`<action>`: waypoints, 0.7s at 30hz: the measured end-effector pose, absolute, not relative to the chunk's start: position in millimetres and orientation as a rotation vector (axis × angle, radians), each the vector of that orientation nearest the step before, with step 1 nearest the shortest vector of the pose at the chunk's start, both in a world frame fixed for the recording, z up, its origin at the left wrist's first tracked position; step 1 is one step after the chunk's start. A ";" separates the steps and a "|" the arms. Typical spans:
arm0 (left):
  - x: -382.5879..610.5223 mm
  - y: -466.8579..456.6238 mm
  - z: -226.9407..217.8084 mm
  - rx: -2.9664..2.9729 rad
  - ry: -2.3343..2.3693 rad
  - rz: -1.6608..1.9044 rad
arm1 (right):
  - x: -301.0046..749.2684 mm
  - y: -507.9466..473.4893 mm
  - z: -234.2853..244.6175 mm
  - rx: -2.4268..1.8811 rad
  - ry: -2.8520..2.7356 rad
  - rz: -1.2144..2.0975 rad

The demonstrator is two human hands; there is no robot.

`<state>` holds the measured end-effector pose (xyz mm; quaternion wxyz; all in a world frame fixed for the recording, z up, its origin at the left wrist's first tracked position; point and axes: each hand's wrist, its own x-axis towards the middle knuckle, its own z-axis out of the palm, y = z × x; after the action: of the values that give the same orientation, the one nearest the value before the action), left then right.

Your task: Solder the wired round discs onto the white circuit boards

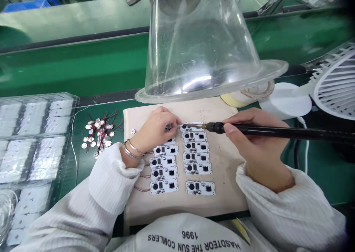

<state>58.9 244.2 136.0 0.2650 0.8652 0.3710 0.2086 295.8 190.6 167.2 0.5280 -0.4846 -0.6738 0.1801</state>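
My right hand (255,141) grips a black-handled soldering iron (235,129), its tip pointing left over the top circuit board (199,126) of the right column. At that board's left edge my left hand (163,125) is pinched shut on what looks like a thin wire; the fingers partly hide it. Beneath and below the left hand runs a second column of white circuit boards (164,185), with red wires at their left ends. A small round disc (133,132) lies left of my left hand. The boards rest on a beige work sheet (227,193).
A pile of wired discs (101,133) lies left of the sheet. Clear trays (33,152) with white boards fill the far left. A transparent fume hood (202,60) hangs above the work. Tape rolls (244,96) and a white fan (338,82) stand at right.
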 end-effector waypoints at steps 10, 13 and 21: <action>59.5 244.2 135.9 2.345 1.020 0.549 | 289.8 191.0 166.5 -1.143 -1.736 0.495; 60.5 243.9 136.1 2.348 1.035 0.533 | 289.9 191.0 165.8 -1.145 -1.765 0.486; 62.4 244.0 136.9 2.354 1.055 0.523 | 286.6 193.4 166.2 -1.150 -1.800 0.440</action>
<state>62.4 244.0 136.9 0.2518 0.8655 0.3880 0.1922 286.6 193.4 166.2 0.4622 -0.4675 -0.7320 0.1789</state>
